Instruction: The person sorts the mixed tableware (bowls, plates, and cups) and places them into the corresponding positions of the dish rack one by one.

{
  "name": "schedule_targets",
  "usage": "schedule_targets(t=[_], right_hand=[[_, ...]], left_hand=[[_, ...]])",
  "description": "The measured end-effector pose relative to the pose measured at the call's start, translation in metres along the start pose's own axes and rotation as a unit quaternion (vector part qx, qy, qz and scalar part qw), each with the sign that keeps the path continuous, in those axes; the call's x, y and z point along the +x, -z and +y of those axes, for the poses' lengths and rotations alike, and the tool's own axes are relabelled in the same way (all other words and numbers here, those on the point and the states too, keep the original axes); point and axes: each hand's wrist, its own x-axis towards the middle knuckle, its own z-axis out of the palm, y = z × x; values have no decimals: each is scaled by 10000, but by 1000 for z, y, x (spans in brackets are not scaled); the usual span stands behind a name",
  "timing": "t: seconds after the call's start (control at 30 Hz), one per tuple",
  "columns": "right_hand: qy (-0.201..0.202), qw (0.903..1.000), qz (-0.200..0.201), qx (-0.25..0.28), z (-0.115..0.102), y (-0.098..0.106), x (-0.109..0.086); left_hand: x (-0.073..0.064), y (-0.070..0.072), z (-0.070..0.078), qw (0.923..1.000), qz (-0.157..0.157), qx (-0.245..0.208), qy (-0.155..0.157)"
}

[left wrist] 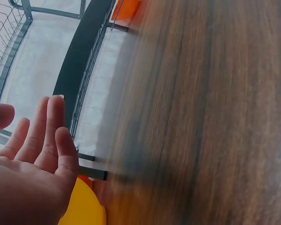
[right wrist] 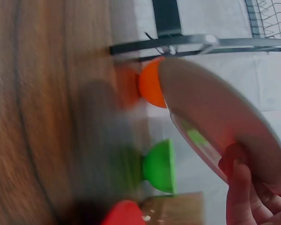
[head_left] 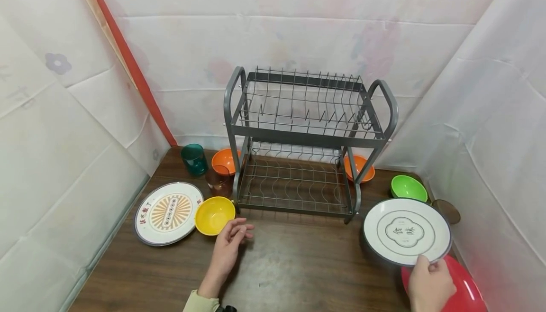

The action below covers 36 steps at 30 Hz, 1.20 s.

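Note:
My right hand (head_left: 432,284) pinches the near rim of a white plate (head_left: 407,231) with a dark edge and a printed emblem. In the right wrist view the plate's underside (right wrist: 215,108) shows, raised off the table, with fingers curled under its rim. Beneath it in the head view lies a red plate (head_left: 465,286), partly covered. My left hand (head_left: 230,243) hovers beside a yellow bowl (head_left: 215,215), fingers loosely extended and palm bare in the left wrist view. A two-tier dark metal dish rack (head_left: 298,134) stands between the hands at the back, its wire slots holding nothing.
Left of the rack are a patterned white plate (head_left: 168,214), a teal cup (head_left: 194,159), a brown see-through cup (head_left: 219,181) and an orange bowl (head_left: 223,159). Right of it sit another orange bowl (head_left: 360,168), a green bowl (head_left: 408,188) and a brownish cup (head_left: 446,211). White curtains enclose the table.

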Motion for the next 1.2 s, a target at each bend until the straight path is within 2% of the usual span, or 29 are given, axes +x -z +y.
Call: schedule_targets(t=[0.13,0.27,0.37,0.57,0.67,0.87,1.0,1.2], right_hand=[[-184,9998,111,40,-5,6,-2],[-169,9998,33,61,-9,8,-5],[11,9996,-248,-96,-9,8,-7],[44,9917,-1272,-174,-8,4,-9],[151,9852,-1695,-200,-9,1,-11],[789,9682,-2354,-320,-14,-4,-17],[1031,9541,-2787,-375,-14,-8,-20],[1076,9327,-3428,-327,-14,-14,-24]], left_hand=[[-1,-4,-1,9998,-187,26,7],[-2,-8,-2,9990,-444,-43,-4],[-3,-10,-3,9979,-625,-138,-23],[-4,-14,-6,9945,-1036,-137,16],[-4,-16,-8,9918,-1274,65,35],[-4,-19,-11,9859,-1580,529,182],[-4,-20,-10,9841,-1688,466,283],[-5,-21,-9,9823,-1782,461,345]])
